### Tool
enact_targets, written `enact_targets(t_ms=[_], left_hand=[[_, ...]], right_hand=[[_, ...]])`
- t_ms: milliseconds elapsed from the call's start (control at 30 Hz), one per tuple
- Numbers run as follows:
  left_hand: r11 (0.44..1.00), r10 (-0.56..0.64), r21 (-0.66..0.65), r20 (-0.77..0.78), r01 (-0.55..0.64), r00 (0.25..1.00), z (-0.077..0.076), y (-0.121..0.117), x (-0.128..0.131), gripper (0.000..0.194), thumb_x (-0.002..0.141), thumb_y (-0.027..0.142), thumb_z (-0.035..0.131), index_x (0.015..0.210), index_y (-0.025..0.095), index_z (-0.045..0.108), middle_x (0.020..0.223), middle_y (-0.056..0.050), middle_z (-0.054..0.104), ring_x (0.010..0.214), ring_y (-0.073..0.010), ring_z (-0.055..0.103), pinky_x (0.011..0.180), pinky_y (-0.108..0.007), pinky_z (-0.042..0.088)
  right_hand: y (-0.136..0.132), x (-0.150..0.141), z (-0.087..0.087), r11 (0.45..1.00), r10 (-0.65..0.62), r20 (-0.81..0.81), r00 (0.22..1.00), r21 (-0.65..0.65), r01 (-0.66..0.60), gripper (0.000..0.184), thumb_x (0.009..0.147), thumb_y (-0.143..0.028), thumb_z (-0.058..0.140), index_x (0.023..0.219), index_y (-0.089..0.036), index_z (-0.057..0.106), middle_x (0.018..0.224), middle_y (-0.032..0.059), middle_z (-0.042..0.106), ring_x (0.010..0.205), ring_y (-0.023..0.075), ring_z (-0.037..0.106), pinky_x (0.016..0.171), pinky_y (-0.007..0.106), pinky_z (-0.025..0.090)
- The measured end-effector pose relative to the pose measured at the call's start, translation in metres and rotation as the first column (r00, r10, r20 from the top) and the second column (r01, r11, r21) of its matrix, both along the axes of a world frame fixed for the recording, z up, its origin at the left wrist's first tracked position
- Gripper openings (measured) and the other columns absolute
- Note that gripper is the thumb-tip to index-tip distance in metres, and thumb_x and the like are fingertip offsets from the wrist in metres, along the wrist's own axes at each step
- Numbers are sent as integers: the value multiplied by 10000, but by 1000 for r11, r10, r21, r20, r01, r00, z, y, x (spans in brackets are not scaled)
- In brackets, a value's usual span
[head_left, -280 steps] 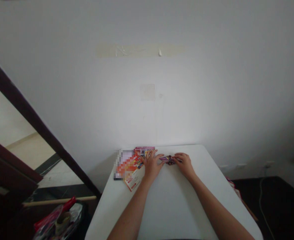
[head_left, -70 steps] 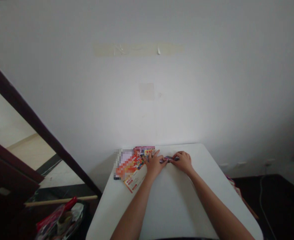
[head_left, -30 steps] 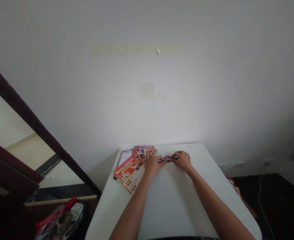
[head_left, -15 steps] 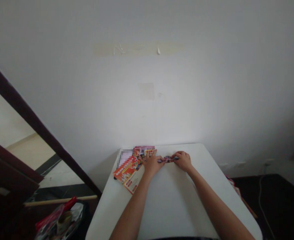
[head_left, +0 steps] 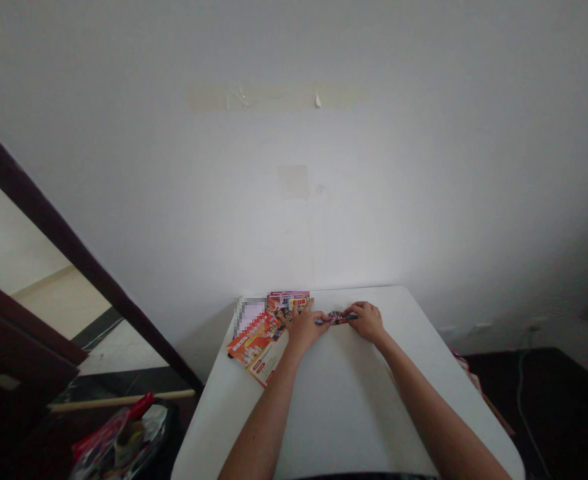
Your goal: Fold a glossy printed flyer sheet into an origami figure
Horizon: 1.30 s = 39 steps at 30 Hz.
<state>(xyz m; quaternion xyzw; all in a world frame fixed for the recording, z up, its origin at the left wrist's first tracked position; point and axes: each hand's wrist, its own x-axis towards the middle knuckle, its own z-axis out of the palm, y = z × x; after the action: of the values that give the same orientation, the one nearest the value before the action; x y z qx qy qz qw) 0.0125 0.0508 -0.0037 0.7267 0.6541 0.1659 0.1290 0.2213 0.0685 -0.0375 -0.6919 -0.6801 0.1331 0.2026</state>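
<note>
Between my two hands a narrow, colourfully printed strip of folded paper [head_left: 337, 318] lies low over the white table [head_left: 334, 400], with dark ends. My left hand [head_left: 305, 328] grips its left end; its other fingers spread over the printed leaflets. The right end is pinched by my right hand [head_left: 367, 321], whose fingers are bent. Under and beside my left hand lie an orange and white leaflet [head_left: 254, 347] and a red and purple printed booklet [head_left: 281, 302]. How the strip is folded is too small to make out.
A pixelated patch [head_left: 251, 317] covers something at the table's back left corner. The white wall [head_left: 294, 233] meets the table's far edge. On the floor at left stand a bag of rubbish [head_left: 124, 437] and a wooden stick [head_left: 119, 402]. A cable [head_left: 520, 393] hangs at right.
Nearly nothing differs. Both hands stay at the strip, with only slight shifts of the fingers.
</note>
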Motion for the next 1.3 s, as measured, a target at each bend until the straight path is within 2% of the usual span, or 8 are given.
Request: enact_targets(t_ms=[267, 533, 733, 900, 1100, 1300], left_hand=[[1000, -1, 11, -32, 2, 999, 2, -2, 2, 221, 789, 537, 680, 988, 464, 744, 1566, 102, 388, 1486, -410, 165, 1102, -769, 74], [996, -13, 93, -39, 16, 999, -6, -10, 1, 201, 832, 494, 644, 1012, 488, 732, 1538, 109, 430, 1466, -388, 223, 1102, -771, -11], [995, -21, 94, -17, 22, 1000, -5, -9, 0, 239, 811, 452, 670, 1036, 508, 725, 1528, 118, 442, 1464, -376, 226, 1112, -755, -27], [990, -6, 142, -7, 7, 1000, -3, -11, 2, 219, 841, 483, 633, 1036, 506, 729, 1478, 94, 505, 1426, -349, 302, 1129, -739, -7], [987, -28, 162, 22, 24, 999, 0, -14, 3, 341, 818, 437, 680, 1152, 507, 685, 1502, 65, 471, 1435, -341, 279, 1160, -707, 6], [981, -56, 184, 10, 53, 998, -6, -13, 4, 261, 833, 477, 660, 1083, 540, 701, 1488, 78, 481, 1429, -343, 290, 1133, -739, -29]], right_hand=[[-2, -4, 4, 1000, -28, 2, 1000, 5, 28, 231, 809, -400, 680, 1034, -404, 734, 1245, 1, 593, 1231, 251, 484, 1090, 432, 288], [-10, -2, -3, 993, 33, -6, 999, 112, -32, 236, 846, -306, 624, 1048, -361, 732, 1236, 11, 608, 1213, 227, 496, 1081, 402, 296], [-17, 1, -5, 983, 42, -6, 999, 179, -41, 389, 847, -283, 616, 1230, -341, 656, 1260, 40, 596, 1200, 235, 505, 1092, 419, 295], [-20, 1, -4, 978, 77, 28, 997, 191, -81, 296, 884, -337, 598, 1162, -358, 699, 1276, 42, 584, 1217, 245, 494, 1090, 432, 296], [-21, -2, -4, 974, 67, 46, 997, 214, -75, 288, 873, -396, 631, 1144, -340, 711, 1259, 62, 593, 1206, 256, 498, 1089, 441, 300], [-24, 0, -3, 967, 60, 23, 998, 246, -64, 288, 841, -464, 663, 1066, -302, 740, 1216, 65, 607, 1190, 249, 498, 1083, 412, 317]])
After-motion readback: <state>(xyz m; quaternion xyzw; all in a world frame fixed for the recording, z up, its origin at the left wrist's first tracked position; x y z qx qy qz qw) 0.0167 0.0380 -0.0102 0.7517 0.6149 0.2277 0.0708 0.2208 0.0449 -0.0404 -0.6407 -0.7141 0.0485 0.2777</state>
